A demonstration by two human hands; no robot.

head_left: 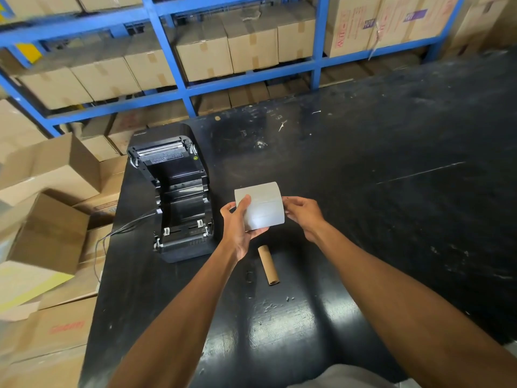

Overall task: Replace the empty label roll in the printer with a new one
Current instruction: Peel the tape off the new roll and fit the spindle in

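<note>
Both hands are gripping the new label roll [260, 205] above the black tabletop [391, 219], just right of the open label printer [173, 191]: the left hand [239, 228] is cradling its left end and the right hand [303, 214] is pinching its right edge. The empty cardboard core [268, 265] is lying on the tabletop, right of the printer's front, and the printer's roll bay is showing empty.

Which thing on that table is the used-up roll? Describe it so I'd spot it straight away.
Start at the black table and find the open black printer near its left edge. To the printer's right, below the two hands holding the white label roll, lies a bare brown cardboard tube. It is thin, brown and paperless, unlike the fat white roll.
</note>
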